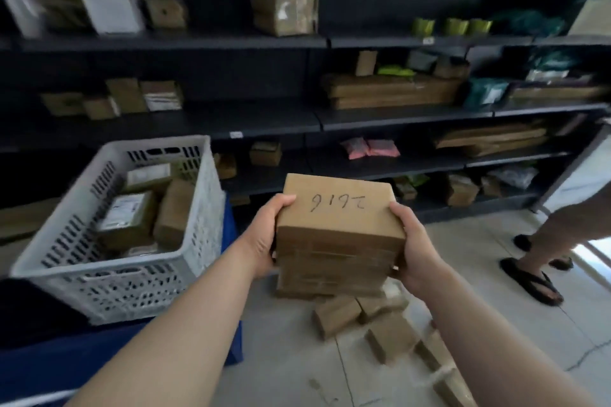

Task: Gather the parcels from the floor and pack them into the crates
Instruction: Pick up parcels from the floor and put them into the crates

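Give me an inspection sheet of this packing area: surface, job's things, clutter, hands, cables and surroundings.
Surface: pale tiled floor, partly covered by parcels.
Job's things: brown cardboard box marked with handwritten digits, held aloft; small brown cardboard parcels scattered on the floor below it; white slotted plastic crate at left, partly filled with parcels.
Clutter: blue support under the crate, kind unclear.
Hands: left hand and right hand grip opposite sides of the box.
Cables: nothing seen.
Surroundings: dark metal shelving stocked with boxes and packets; another person's legs in black sandals at right.
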{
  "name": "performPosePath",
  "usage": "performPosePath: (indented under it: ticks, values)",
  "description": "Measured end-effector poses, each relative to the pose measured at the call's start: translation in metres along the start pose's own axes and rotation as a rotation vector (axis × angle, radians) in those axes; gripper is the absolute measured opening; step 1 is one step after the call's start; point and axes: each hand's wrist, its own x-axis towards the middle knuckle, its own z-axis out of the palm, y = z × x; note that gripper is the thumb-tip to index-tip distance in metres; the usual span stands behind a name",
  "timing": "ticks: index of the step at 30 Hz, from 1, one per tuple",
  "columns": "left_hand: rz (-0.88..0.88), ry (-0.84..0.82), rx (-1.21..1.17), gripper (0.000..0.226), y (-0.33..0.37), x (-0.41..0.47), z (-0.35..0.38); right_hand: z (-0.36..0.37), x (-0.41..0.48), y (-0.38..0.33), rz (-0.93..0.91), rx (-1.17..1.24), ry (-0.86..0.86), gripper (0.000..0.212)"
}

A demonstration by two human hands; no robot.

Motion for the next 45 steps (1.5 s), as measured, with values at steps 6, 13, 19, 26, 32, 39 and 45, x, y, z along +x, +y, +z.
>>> performPosePath:
  ticks: [6, 13, 19, 26, 32, 39, 45]
  values:
    - [0.162, 0.163, 0.031, 0.047, 0.050, -0.087, -0.106, 0.126, -0.047, -0.023, -0.013, -0.061, -0.202, 0.049]
    - [0.292, 0.313, -0.058, 0.045, 0.097, -0.153, -0.252, 0.301, -0.084, -0.018, -0.023, -0.144, -0.391, 0.045]
    - [0.298, 0.488, -0.048, 0.056, 0.132, -0.197, -0.402, 0.465, -0.114, 0.009, 0.040, -0.147, -0.464, 0.047]
    - [0.305, 0.576, -0.087, 0.051, 0.168, -0.209, -0.538, 0.605, -0.125, 0.044, 0.073, -0.147, -0.544, 0.042]
    - [0.220, 0.642, -0.109, 0.047, 0.178, -0.177, -0.611, 0.675, -0.098, 0.065, 0.119, -0.212, -0.559, 0.040]
    - [0.103, 0.672, -0.156, 0.051, 0.186, -0.113, -0.672, 0.739, -0.027, 0.087, 0.221, -0.296, -0.548, 0.043]
    - [-0.136, 0.675, -0.201, 0.054, 0.164, -0.061, -0.714, 0.763, 0.023, 0.120, 0.397, -0.412, -0.503, 0.055]
